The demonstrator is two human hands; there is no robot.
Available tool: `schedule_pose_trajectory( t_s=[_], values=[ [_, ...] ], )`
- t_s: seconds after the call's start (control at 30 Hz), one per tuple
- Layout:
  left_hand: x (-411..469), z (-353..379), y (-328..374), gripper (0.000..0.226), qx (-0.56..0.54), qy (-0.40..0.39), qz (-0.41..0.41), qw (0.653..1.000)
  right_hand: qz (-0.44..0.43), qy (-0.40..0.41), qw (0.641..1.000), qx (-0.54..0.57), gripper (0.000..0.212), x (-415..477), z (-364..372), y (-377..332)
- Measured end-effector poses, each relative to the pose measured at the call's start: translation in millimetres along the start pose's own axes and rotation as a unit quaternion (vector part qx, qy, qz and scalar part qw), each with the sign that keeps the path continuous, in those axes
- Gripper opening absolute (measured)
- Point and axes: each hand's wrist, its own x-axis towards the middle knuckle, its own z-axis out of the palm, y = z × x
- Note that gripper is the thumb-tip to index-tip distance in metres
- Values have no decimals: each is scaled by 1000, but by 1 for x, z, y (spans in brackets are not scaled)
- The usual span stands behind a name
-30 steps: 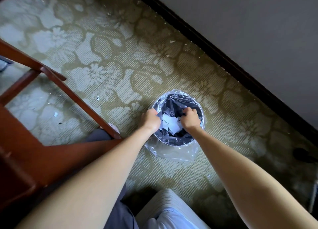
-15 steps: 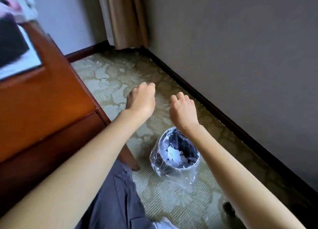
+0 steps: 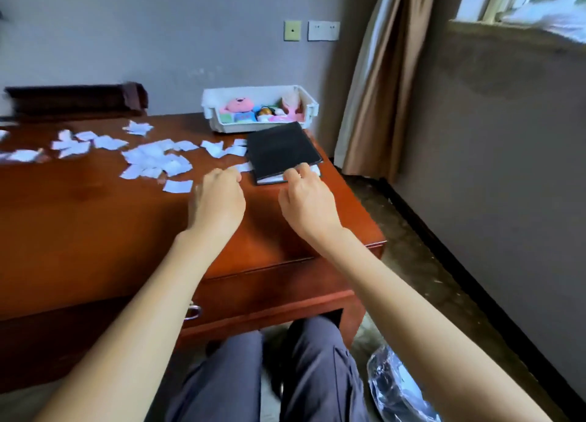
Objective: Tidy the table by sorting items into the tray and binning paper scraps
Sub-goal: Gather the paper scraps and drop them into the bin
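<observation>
Over the wooden table (image 3: 95, 225), left hand (image 3: 217, 199) loosely curled and empty, right hand (image 3: 306, 204) likewise by a black notebook (image 3: 282, 150), paper scraps (image 3: 152, 158) strewn at 10 o'clock, white tray (image 3: 260, 126) at 12, bin (image 3: 396, 386) at 5.

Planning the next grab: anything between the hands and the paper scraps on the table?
Nothing visible. The left hand hovers just short of the nearest paper scraps, with only bare table between. The black folder lies right of the scraps, by the right hand, not across the path.
</observation>
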Motion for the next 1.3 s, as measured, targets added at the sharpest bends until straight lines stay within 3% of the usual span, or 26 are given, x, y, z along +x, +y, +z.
schedule_pose_trajectory(
  t_s=[0.17,0.33,0.43,0.53,0.67,0.77,0.83,0.9,1.1,1.23,1.3],
  values=[
    [28,-8,-84,36,22,-3,-85,996,-56,-180,981,36,54,32,50,-60],
    [64,0,-129,45,46,-21,-75,996,3,-239,968,-77,79,74,97,-71],
    [92,8,-149,49,49,-45,-74,995,61,-269,960,-42,76,89,115,-73],
    [112,13,-162,50,53,-86,-87,991,3,-261,965,37,73,97,126,-74],
    [127,20,-177,49,90,-132,-62,985,-35,-184,979,81,70,105,129,-79],
    [125,17,-184,46,95,-158,-60,981,-55,-248,965,70,73,111,135,-87],
    [119,14,-187,45,107,-146,-56,982,-71,-322,944,18,69,115,140,-90],
    [111,9,-188,45,120,-132,-62,982,-67,-339,938,2,58,117,142,-91],
    [88,-5,-173,39,158,-93,-61,981,-69,-228,971,17,41,106,132,-78],
    [81,-10,-166,46,137,-29,-63,988,-42,-193,980,8,54,95,123,-72],
    [84,-3,-170,60,125,-55,-76,988,-37,-219,975,1,67,95,123,-73]
  ],
)
